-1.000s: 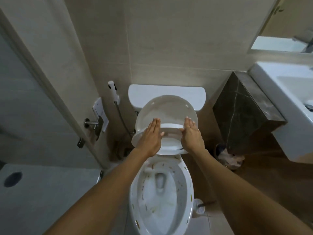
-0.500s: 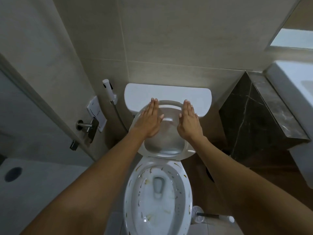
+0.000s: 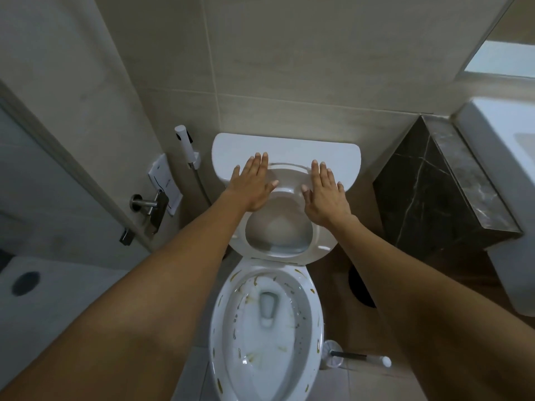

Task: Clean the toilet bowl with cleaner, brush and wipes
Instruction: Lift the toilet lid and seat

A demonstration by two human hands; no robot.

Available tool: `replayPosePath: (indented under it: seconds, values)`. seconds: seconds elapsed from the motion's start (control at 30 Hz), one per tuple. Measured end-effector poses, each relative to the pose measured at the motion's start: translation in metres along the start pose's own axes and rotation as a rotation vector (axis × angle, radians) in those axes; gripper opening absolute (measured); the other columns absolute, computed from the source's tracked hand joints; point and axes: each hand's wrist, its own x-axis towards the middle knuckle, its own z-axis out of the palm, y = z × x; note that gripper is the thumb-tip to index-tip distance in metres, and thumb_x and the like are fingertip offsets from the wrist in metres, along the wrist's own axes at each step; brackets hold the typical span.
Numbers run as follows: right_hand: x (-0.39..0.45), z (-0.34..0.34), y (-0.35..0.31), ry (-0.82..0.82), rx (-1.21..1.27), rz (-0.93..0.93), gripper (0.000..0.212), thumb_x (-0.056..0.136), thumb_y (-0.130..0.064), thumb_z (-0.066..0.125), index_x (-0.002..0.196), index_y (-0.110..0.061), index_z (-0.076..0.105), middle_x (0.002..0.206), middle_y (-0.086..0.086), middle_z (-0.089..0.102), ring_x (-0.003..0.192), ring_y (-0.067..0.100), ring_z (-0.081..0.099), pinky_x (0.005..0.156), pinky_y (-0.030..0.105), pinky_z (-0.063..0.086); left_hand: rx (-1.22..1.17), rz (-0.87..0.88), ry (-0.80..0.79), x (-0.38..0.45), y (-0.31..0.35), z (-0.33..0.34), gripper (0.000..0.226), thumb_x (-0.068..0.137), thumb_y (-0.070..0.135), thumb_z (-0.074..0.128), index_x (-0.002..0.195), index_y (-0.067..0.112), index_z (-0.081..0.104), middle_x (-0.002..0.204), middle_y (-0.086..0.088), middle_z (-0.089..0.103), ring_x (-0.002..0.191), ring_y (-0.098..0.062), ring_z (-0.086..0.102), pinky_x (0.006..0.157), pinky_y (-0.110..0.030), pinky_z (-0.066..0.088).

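Both hands lie flat against the raised toilet seat [image 3: 317, 244]. Left hand [image 3: 252, 186], fingers straight and close together, presses the seat's upper left arc, its fingertips reaching onto the white cistern [image 3: 341, 160]. Right hand [image 3: 325, 193], fingers likewise straight with the thumb spread inward, presses the upper right arc, its fingertips also overlapping the cistern front. Neither hand grips or curls round anything.

Seat and lid stand upright, leaning back against the cistern; the lid's pale inner face [image 3: 278, 230] shows through the seat's opening.

Below them the toilet bowl [image 3: 267, 328] lies uncovered. Its white rim and inner wall carry scattered yellow-brown streaks and specks, and pale water sits round the outlet at the centre.

On the tiled floor just right of the bowl stands a clear holder [image 3: 333, 353], with the toilet brush [image 3: 359, 356] lying across it, the dark handle ending in a white tip that points right.

Left of the cistern, a white bidet sprayer [image 3: 186, 146] hangs in a wall bracket with its hose running down. Further left are a white wall plate [image 3: 163, 180] and a metal door handle [image 3: 147, 204]. At right stands a dark marble block [image 3: 434, 192] beside a white washbasin [image 3: 503, 169].
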Motion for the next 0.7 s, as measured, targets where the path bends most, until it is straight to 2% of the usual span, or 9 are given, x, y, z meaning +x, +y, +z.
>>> replayPosePath:
  seconds: [0.13,0.3,0.47,0.7]
  values:
    - [-0.017,-0.018,-0.003,-0.018,-0.08,0.031,0.066,0.101,-0.048,0.017,0.153,-0.016,-0.01,0.16,0.007,-0.014,0.147,0.024,-0.012,0.117,0.044,-0.003,0.067,-0.023,-0.016,-0.019,-0.001,-0.012,0.069,0.101,0.047,0.021,0.151,0.011,-0.01,0.158,-0.01,-0.015,0.146,-0.023,-0.012,0.117,-0.045,-0.002]
    - [-0.053,-0.037,-0.017,-0.009,-0.113,0.057,0.064,0.102,-0.046,0.016,0.153,-0.014,-0.005,0.16,0.007,-0.009,0.147,0.025,-0.01,0.118,0.043,-0.002,0.102,-0.054,-0.046,-0.065,-0.004,-0.018,0.069,0.101,0.048,0.021,0.151,0.008,-0.006,0.159,-0.012,-0.012,0.146,-0.024,-0.009,0.117,-0.045,0.0]
    - [-0.114,-0.046,-0.042,-0.03,-0.124,0.062,0.062,0.103,-0.043,0.017,0.154,-0.012,0.0,0.161,0.008,-0.004,0.148,0.025,-0.008,0.118,0.044,0.0,0.038,-0.078,-0.087,-0.142,-0.005,-0.019,0.067,0.102,0.043,0.024,0.152,0.008,-0.005,0.159,-0.01,-0.011,0.146,-0.023,-0.01,0.116,-0.045,-0.002]
    - [-0.202,-0.05,-0.093,-0.108,-0.083,0.034,0.061,0.103,-0.039,0.02,0.153,-0.01,0.002,0.161,0.009,-0.002,0.148,0.025,-0.007,0.118,0.046,0.002,-0.037,-0.196,-0.13,-0.263,-0.024,-0.007,0.066,0.102,0.041,0.027,0.151,0.007,-0.002,0.159,-0.011,-0.007,0.147,-0.024,-0.007,0.117,-0.045,0.0]
